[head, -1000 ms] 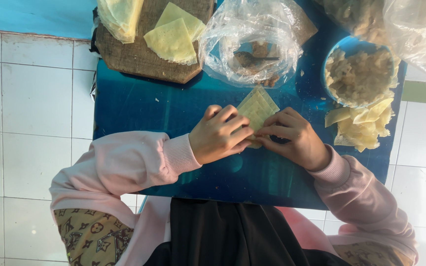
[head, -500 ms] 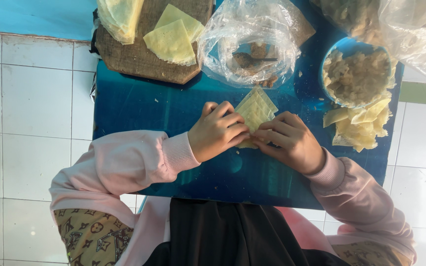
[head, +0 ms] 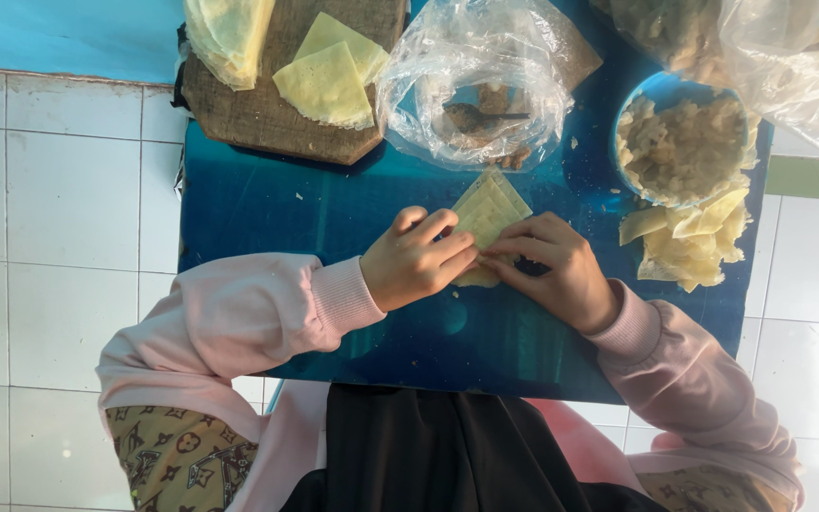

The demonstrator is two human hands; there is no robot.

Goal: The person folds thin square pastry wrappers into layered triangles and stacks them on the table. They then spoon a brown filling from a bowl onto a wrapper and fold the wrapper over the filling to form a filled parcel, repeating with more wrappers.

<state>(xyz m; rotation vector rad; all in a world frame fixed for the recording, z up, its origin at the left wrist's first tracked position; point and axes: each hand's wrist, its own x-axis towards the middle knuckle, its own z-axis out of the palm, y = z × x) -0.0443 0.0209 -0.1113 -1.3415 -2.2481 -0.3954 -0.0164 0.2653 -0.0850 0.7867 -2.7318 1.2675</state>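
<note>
Both my hands meet over a pale yellow pastry wrapper [head: 490,207] lying on the blue table [head: 267,213]. My left hand [head: 419,258] pinches the wrapper's near left edge with fingers curled. On the wrapper's near right edge my right hand [head: 554,265] presses with bent fingers. The wrapper's far end shows as a folded, layered strip pointing away from me. Its near end is hidden under my fingers.
A wooden board [head: 277,90] at the far left carries square yellow wrappers [head: 326,81]. A clear plastic bag [head: 471,81] lies behind the hands. A blue bowl of crumbly filling [head: 682,147] stands at the right, with folded pastries [head: 689,242] piled beside it. White floor tiles [head: 59,209] lie to the left.
The wrapper's far end now looks narrower and more layered than a second ago. My hands stay together on it with small finger shifts.
</note>
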